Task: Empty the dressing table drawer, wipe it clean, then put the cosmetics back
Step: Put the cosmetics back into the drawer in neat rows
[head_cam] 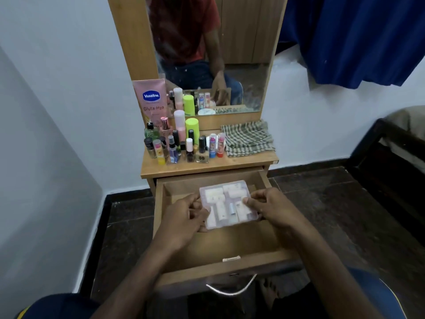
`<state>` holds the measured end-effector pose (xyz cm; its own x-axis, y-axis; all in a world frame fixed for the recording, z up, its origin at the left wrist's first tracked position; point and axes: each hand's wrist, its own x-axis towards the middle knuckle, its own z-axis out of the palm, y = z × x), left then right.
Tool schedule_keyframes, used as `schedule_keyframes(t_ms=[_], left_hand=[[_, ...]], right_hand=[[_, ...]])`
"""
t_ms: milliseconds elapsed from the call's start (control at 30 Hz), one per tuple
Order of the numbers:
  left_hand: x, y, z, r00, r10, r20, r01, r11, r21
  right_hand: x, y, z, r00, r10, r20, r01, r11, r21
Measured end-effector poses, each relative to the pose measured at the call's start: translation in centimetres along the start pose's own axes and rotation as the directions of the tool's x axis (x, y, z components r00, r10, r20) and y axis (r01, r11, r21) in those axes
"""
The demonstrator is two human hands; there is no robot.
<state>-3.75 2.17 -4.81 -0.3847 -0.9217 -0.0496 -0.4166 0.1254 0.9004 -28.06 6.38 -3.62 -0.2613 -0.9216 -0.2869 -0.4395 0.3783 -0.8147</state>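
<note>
Clear plastic makes the flat cosmetics box [227,203], and pale small tubes show through its lid. Both hands hold it over the open drawer [230,245]: the left hand [184,217] grips its left edge with curled fingers, and the right hand [269,208] pinches its right edge with the thumb on top. I cannot tell if the box touches the drawer floor. On the dressing table top [241,162], behind the drawer, many bottles [181,143] stand close together on the left side, with a pink Vaseline tube [151,100] leaning at the mirror [230,65]. To the right of the bottles lies a folded checked cloth [248,139]. A blue curtain [356,38] hangs at the upper right.
</note>
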Motion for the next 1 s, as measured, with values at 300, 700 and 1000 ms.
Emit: schedule_keyframes(t_ms=[300, 700, 1000], left_hand=[[3.4, -0.9, 2.9, 0.991, -0.001, 0.133, -0.045, 0.94, 0.34], [6.3, -1.5, 6.1, 0.996, 0.024, 0.086, -0.063, 0.874, 0.482], [6.2, -1.7, 7.1, 0.997, -0.062, 0.054, 0.033, 0.902, 0.431]], right_hand=[[2.2, 1.2, 2.0, 0.989, -0.148, -0.001, 0.126, 0.845, -0.52], [2.2, 2.5, 3.0, 0.969, -0.245, -0.033, 0.158, 0.715, -0.681], [1.3, 2.4, 3.5, 0.956, -0.293, 0.03, 0.225, 0.659, -0.717]])
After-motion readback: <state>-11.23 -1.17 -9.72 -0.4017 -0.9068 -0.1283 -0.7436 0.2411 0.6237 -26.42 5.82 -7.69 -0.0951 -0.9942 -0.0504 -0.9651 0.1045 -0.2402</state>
